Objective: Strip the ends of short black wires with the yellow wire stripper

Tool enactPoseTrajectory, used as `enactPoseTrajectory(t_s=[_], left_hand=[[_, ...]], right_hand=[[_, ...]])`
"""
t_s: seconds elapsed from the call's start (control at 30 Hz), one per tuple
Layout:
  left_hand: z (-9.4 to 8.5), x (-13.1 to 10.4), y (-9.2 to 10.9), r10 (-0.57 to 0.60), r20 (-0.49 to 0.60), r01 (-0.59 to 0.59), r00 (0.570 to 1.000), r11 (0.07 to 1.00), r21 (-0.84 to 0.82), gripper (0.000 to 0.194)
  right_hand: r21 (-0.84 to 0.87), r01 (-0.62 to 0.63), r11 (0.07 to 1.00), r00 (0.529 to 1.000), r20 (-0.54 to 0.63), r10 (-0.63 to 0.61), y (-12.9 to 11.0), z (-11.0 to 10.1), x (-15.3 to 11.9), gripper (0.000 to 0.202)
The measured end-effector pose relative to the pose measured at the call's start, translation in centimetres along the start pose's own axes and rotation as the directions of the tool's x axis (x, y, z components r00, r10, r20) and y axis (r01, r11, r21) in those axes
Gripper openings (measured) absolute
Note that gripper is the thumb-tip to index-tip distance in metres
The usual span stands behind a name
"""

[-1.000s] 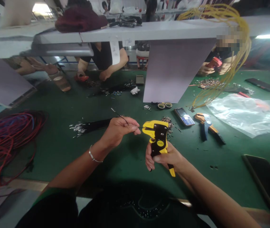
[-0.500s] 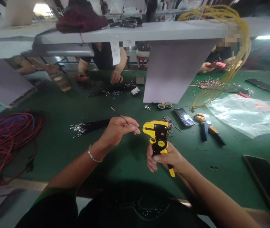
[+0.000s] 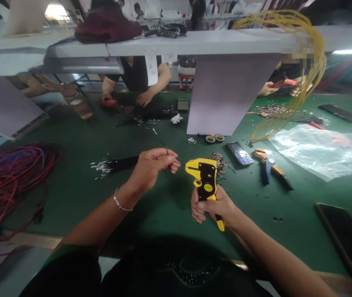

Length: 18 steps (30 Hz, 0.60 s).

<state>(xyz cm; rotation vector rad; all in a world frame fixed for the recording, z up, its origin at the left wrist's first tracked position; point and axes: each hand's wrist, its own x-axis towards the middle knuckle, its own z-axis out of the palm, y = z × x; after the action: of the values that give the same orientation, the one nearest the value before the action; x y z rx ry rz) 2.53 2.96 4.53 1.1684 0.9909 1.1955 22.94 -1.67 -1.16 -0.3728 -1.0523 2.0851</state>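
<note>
Between its thumb and fingers, my left hand [image 3: 154, 165] pinches a thin black wire [image 3: 167, 147]. One end of the wire rises above the hand with a pale tip, and the other points right to the jaws of a yellow and black wire stripper [image 3: 206, 179]. Whether that end is inside the jaws I cannot tell. My right hand [image 3: 214, 204] is wrapped around the stripper's handles and holds it upright. A bundle of black wires [image 3: 123, 163] with silvery ends lies behind my left wrist. Small cut bits [image 3: 218, 161] are heaped behind the stripper.
At the right lie a keypad phone [image 3: 240, 153], another wire stripper [image 3: 271, 165], a plastic bag [image 3: 318, 150] and a dark smartphone [image 3: 346, 239]. Red wire coils [image 3: 11, 185] fill the left. Tape rolls [image 3: 214, 138] sit by a white divider [image 3: 222, 95]. Co-workers' hands [image 3: 145, 98] are across the table.
The wire's raised end has swung to the right and stands more upright in my left hand. The stripper has shifted very slightly left.
</note>
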Motion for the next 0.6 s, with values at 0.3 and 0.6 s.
enactPoseTrajectory(t_s=[0.3, 0.6], left_hand=[[0.4, -0.2, 0.4, 0.013, -0.044, -0.018, 0.999, 0.992, -0.127, 0.015], [0.0, 0.0, -0.3, -0.077, 0.079, 0.099, 0.994, 0.934, -0.343, 0.014]], right_hand=[[-0.091, -0.038, 0.995, 0.993, -0.117, 0.027, 1.4, 0.0, 0.4, 0.013], [-0.59, -0.198, 0.783, 0.968, -0.245, 0.061, 2.0, 1.3, 0.0, 0.01]])
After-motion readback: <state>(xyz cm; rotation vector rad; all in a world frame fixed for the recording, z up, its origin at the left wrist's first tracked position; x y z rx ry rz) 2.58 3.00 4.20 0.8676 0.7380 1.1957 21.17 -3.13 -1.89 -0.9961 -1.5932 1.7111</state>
